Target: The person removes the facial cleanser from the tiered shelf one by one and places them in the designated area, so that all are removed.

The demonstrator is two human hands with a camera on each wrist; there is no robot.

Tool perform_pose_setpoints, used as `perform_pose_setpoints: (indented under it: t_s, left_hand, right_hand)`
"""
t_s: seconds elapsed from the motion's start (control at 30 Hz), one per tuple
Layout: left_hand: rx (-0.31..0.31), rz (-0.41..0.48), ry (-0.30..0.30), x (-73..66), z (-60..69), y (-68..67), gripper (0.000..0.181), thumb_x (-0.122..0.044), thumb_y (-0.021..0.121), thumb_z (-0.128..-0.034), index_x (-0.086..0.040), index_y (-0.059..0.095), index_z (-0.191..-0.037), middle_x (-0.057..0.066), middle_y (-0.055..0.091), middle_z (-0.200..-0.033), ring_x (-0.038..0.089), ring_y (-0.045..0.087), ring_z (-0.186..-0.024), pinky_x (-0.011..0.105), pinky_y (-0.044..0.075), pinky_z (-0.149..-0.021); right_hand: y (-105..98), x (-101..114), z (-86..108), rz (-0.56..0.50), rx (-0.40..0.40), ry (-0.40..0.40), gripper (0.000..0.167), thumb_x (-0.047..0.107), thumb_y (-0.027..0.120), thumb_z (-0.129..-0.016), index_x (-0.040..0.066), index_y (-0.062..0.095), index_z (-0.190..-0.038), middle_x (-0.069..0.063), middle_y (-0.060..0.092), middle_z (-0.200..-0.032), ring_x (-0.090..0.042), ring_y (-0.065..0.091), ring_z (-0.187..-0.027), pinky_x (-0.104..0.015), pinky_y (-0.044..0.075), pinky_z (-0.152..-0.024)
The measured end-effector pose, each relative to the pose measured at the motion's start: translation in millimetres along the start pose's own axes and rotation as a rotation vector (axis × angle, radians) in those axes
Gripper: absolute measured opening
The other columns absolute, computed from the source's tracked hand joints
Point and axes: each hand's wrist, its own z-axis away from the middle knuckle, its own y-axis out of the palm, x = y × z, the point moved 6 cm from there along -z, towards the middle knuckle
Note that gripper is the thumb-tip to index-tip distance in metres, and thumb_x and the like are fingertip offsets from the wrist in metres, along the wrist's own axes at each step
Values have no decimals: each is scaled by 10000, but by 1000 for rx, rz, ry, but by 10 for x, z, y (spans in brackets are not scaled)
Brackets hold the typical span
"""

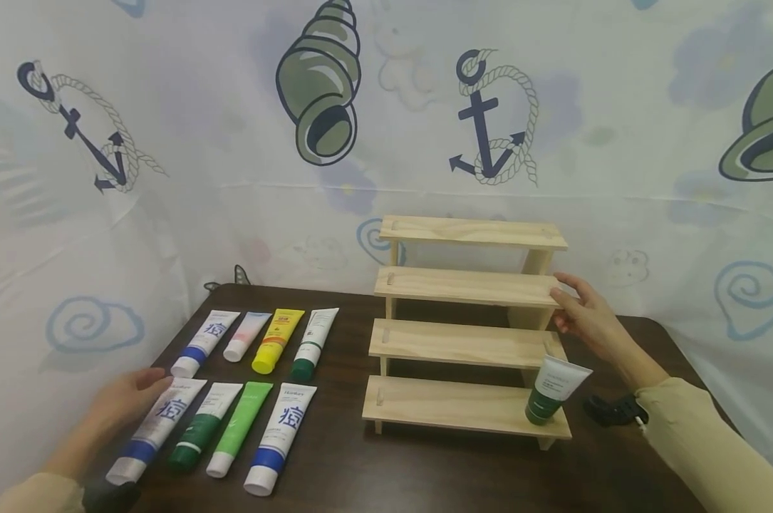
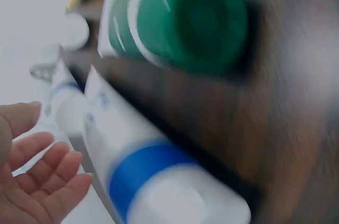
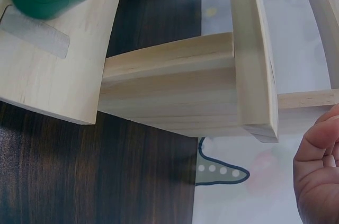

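My left hand (image 1: 120, 399) is beside a white tube with a blue band (image 1: 162, 424), its fingers loosely bent. In the left wrist view, that hand (image 2: 39, 168) holds nothing, and the white tube (image 2: 132, 128) lies just past the fingertips. On the right, my right hand (image 1: 588, 320) grips the end of the second board from the top on a four-step wooden display rack (image 1: 463, 285). The right wrist view catches only part of this hand (image 3: 320, 168), at the edge. A green-and-white tube (image 1: 553, 388) stands cap down on the lowest step, leaning slightly right.
Two rows of tubes lie on the dark wooden table (image 1: 341, 463), among them a yellow tube (image 1: 277, 342), a light green tube (image 1: 240, 427) and a pink-and-white tube (image 1: 246, 337). A printed white cloth (image 1: 232, 142) hangs behind the table and along its sides.
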Motion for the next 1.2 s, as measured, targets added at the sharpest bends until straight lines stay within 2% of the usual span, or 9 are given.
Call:
perform_pose_setpoints:
  t_s: [0.13,0.27,0.37,0.5,0.7,0.83,0.97,1.1,1.2]
  left_hand:
    - [-95,21,94,-363,31,9,769,-531,385,-958,100,317,-1393,364,368,-1366,537,372,-1211,607,392,-908]
    - [-200,24,232,-872,119,83,669,-489,450,-955,45,428,-1357,313,491,-1301,483,496,-1136,550,484,-842]
    - [-212,96,305,-1263,200,188,613,-463,485,-950,-1,463,-1351,264,537,-1283,432,540,-1116,499,515,-851]
    - [-178,215,384,-1708,284,375,531,-407,528,-946,-59,490,-1345,192,575,-1270,363,559,-1130,444,513,-895]
    - [-142,384,564,-2321,435,685,404,-240,623,-913,-72,564,-1276,133,641,-1194,286,616,-1074,320,533,-861]
    - [-49,473,652,-2721,544,940,383,-187,647,-894,-74,580,-1254,118,648,-1180,244,634,-1042,259,536,-832]
    - [41,508,738,-3068,649,1212,380,-186,666,-879,-74,595,-1235,101,660,-1150,209,649,-1012,269,544,-816]
    - [120,536,820,-3344,743,1458,380,-160,667,-877,-48,595,-1232,91,667,-1134,187,659,-994,251,542,-802]
    - [188,566,848,-3510,806,1610,384,-147,663,-879,-39,589,-1239,81,661,-1151,179,657,-1001,212,533,-797]
  right_hand:
    - [-4,15,-13,13,0,8,708,312,493,-976,30,86,-1482,77,583,-755,-36,503,-594,-172,444,-531]
    - [-10,17,-16,30,4,11,713,323,484,-978,24,78,-1482,82,580,-756,-34,503,-597,-172,446,-534]
    - [-9,13,-18,34,6,13,716,330,484,-976,21,79,-1480,89,576,-746,-31,502,-596,-172,446,-534]
    - [-8,10,-25,23,7,12,711,328,489,-975,20,88,-1475,90,572,-731,-31,502,-591,-171,446,-530]
    - [-7,21,-30,20,8,10,705,326,492,-974,22,95,-1472,80,577,-735,-34,505,-589,-171,445,-529]
    - [-5,23,-27,37,8,9,711,328,482,-978,16,84,-1477,75,582,-743,-35,504,-588,-178,450,-529]
    - [-8,12,-30,46,5,8,717,333,479,-978,16,80,-1482,73,580,-755,-35,505,-590,-181,453,-531]
    - [-11,4,-36,43,2,4,713,334,481,-977,18,88,-1480,73,578,-754,-35,505,-588,-179,451,-528]
    - [-12,5,-41,31,1,0,706,328,485,-977,18,93,-1475,73,573,-746,-35,503,-585,-178,448,-524]
